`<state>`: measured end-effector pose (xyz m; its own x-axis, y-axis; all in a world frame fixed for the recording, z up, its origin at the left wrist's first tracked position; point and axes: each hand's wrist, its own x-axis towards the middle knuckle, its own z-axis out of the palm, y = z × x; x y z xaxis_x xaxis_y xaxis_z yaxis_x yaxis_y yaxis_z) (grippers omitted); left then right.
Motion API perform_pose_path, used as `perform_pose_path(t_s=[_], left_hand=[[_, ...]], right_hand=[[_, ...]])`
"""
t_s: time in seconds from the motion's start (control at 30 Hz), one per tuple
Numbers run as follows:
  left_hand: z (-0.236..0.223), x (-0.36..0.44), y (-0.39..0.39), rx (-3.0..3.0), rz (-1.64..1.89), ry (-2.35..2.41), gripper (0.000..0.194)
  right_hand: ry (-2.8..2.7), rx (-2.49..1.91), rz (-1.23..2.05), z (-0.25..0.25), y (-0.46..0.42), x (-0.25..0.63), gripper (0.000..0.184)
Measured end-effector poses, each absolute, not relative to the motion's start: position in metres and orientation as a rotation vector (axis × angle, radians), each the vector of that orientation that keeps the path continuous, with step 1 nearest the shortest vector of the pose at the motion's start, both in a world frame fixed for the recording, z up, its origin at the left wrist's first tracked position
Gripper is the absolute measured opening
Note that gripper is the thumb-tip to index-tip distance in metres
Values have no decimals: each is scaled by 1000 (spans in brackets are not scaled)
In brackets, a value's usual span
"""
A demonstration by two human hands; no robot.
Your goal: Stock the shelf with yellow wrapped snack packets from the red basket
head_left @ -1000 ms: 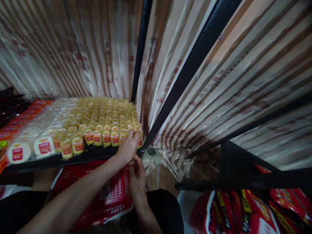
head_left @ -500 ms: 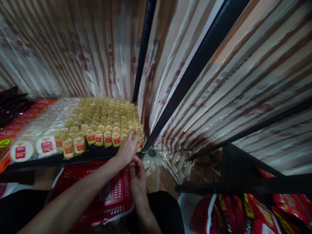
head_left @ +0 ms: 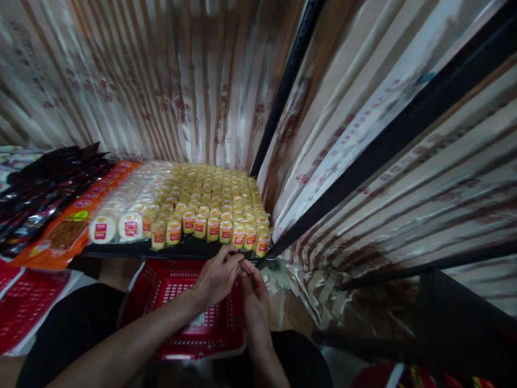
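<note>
My left hand (head_left: 218,275) and my right hand (head_left: 253,283) meet just below the front edge of a black shelf (head_left: 133,250). Both have their fingers curled and pinched together at one spot; what they pinch is too small and dark to name. Right above them stand rows of small yellow packs with red labels (head_left: 210,207), filling the shelf's right end. The nearest packs sit a little beyond my fingertips. A red plastic basket (head_left: 181,302) lies under my forearms.
Round white packs (head_left: 115,226), orange packets (head_left: 68,229) and black packets (head_left: 36,188) line the shelf to the left. Striped curtain (head_left: 181,81) hangs behind. Black frame bars (head_left: 363,156) slant across the right. Another red basket (head_left: 24,302) lies at lower left.
My left hand has come down off the yellow packs to the shelf's front edge and joined my right hand. The camera has swung left, so the red bags at lower right have nearly left view.
</note>
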<state>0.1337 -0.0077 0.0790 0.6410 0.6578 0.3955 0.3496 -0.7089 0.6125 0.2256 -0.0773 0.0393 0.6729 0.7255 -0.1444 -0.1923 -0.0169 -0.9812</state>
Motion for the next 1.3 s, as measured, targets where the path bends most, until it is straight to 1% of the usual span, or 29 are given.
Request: perform_pose_path(t_s=[0.13, 0.4, 0.6, 0.77, 1.0, 1.13, 1.3], left_hand=[[77, 101, -7, 2303, 891, 878, 30], [66, 31, 4, 2174, 810, 1034, 26], [64, 9, 21, 1916, 1024, 1284, 27], [55, -5, 28, 1728, 1215, 1325, 27], [51, -35, 52, 1382, 1252, 1356, 24], [51, -44, 60, 1369, 1235, 1337, 25], [48, -48, 63, 1538, 1308, 1327, 24]], right_hand=[[-444, -1428, 827, 42, -75, 215, 39], [-525, -1494, 947, 34, -70, 178, 42], [-736, -1532, 916, 26, -77, 150, 42], [-896, -1638, 821, 29, -82, 133, 40], [-1011, -1688, 820, 41, -59, 115, 37], [-1049, -1701, 678, 54, -30, 108, 38], [-1070, -1725, 371, 68, 12, 91, 44]])
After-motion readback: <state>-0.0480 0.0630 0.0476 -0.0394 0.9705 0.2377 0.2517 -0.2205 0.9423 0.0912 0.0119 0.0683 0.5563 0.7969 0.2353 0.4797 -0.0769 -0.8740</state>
